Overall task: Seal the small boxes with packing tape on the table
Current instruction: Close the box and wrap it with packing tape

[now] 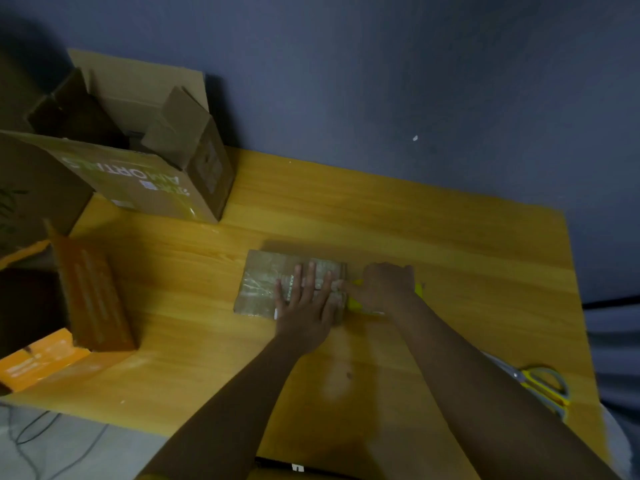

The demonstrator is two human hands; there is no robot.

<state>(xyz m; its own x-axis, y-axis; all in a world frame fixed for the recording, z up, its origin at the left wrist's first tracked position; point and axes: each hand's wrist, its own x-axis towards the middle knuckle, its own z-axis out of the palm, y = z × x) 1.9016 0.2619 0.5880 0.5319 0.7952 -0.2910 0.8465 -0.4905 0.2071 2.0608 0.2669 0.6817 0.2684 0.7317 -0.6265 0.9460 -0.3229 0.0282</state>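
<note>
Cardboard is being pinned mid-table: the small box (277, 285), long axis running left to right, is being pressed flat under the spread fingers of the left hand (304, 303). Just beside its right end, a yellow tape dispenser (360, 303) is being gripped by the curled right hand (384, 285), the nearer one to the untaped edge.

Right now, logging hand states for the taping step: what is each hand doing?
Left hand: open, fingers flat on the small box.
Right hand: curled around a yellow tape dispenser.
</note>
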